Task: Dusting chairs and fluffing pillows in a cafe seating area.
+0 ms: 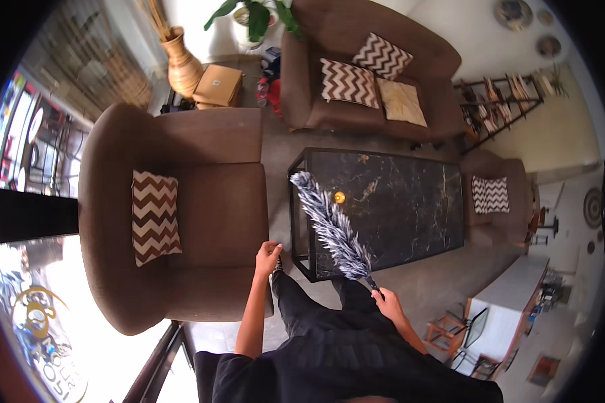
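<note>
My right hand (390, 305) is closed around the dark handle of a fluffy grey-and-white duster (333, 229). The duster slants up and to the left over the near-left part of a low table (413, 201) with a black marble-look top and a black frame. Whether its fibres touch the tabletop, I cannot tell. My left hand (268, 257) is empty, its fingers loosely bent, beside the front edge of a brown upholstered armchair (217, 216). Against that chair's back leans a brown-and-white zigzag cushion (156, 216).
Beyond the table stands a brown sofa (327, 118) with several cushions. Another armchair (499, 226) is at the table's far right end. Cardboard boxes (219, 85), a woven vase (181, 65) and a potted plant (247, 32) stand at the back left. A wooden chair (446, 332) is at right.
</note>
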Available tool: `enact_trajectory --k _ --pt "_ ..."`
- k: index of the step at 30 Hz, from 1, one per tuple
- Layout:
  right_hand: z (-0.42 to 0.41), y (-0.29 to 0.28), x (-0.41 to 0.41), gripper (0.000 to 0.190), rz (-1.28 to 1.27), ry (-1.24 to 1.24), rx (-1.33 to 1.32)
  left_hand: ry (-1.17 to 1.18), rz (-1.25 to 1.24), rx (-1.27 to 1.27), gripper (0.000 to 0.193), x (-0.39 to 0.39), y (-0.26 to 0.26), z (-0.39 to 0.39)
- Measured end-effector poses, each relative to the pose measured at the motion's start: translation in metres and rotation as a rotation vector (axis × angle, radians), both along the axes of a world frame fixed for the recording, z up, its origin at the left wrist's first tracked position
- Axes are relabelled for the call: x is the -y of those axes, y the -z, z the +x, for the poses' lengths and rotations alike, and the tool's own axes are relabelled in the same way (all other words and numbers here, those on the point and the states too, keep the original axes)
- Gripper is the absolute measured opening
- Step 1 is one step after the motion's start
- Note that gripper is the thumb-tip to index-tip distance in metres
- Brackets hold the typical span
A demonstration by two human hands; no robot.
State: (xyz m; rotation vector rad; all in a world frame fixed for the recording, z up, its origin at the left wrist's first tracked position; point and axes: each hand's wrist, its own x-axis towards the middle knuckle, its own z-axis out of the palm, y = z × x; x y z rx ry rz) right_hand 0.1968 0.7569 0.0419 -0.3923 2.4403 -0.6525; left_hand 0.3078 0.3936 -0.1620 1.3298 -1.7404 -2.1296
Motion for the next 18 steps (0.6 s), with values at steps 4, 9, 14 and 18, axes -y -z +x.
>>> enact_trajectory --k 4,9,14,18 --pt "-0.012 0.013 -0.038 0.032 -0.007 0.002 0.008 -0.005 0.194 -0.017 0.035 -0.054 -0.015 -0.031" --pt "-0.042 0.046 -0.094 0.032 -0.024 -0.069 0.108 0.056 0.283 0.139 0.036 -0.129 -0.035 -0.032" --pt "-0.098 0.065 -0.164 0.034 -0.018 -0.155 0.179 -0.019 0.295 0.293 0.037 -0.211 -0.068 -0.024" --pt "-0.147 0.051 -0.219 0.033 -0.048 -0.172 0.196 -0.121 0.338 0.24 0.036 -0.27 -0.094 -0.051"
